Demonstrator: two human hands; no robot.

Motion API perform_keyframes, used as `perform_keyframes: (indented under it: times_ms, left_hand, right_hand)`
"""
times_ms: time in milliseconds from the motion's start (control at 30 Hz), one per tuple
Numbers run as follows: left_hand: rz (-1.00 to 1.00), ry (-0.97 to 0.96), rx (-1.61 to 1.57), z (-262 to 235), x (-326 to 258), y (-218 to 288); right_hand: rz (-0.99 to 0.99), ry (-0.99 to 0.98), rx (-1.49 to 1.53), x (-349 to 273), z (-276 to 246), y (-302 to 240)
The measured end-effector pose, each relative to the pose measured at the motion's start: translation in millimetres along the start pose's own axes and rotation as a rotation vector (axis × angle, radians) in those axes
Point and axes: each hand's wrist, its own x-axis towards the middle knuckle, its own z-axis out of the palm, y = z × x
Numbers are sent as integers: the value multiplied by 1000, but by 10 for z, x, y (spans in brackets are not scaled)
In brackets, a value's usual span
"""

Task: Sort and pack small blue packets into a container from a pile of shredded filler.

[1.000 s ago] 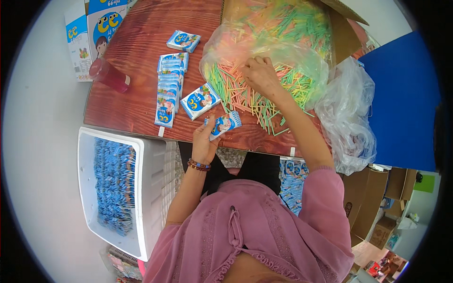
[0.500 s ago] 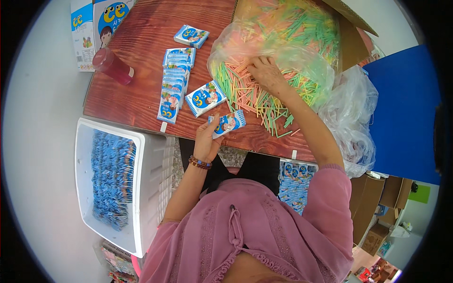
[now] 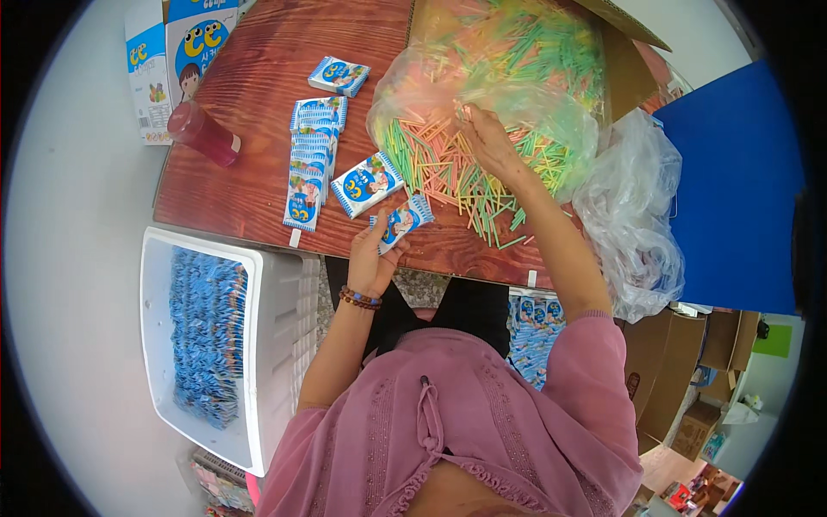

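Observation:
My left hand holds a small blue-and-white packet between thumb and fingers at the table's near edge. Over the heap of thin pink, green and yellow sticks is my right hand, its fingers drawn together on what look like a few pink sticks; the fingertips are partly hard to make out. The heap spills from a clear plastic bag. Beside the left hand lies a larger blue-and-white packet. Further left, a row of overlapping small packets runs away from me, with a thicker packet beyond.
A jar of pink liquid and printed cartons stand at the table's left. Below is a white crate packed with blue packets. Crumpled clear plastic and a blue panel are on the right. More packets sit under the table edge.
My right hand's fingers have lifted a little from the stick heap and closed together. The packet in my left hand is tilted slightly more. The whole view has shifted a little.

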Motion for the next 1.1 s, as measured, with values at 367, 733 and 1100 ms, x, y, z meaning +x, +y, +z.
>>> perform_keyframes:
  times_ms: [367, 733, 1100]
  left_hand:
    - [103, -84, -155, 125, 58, -101]
    - [160, -129, -111, 261, 46, -95]
    - [235, -143, -165, 302, 58, -250]
  right_hand:
    - [585, 444, 1071, -438, 187, -1074]
    - [169, 426, 1070, -631, 288, -1322]
    - [298, 646, 1156, -665, 635, -1598]
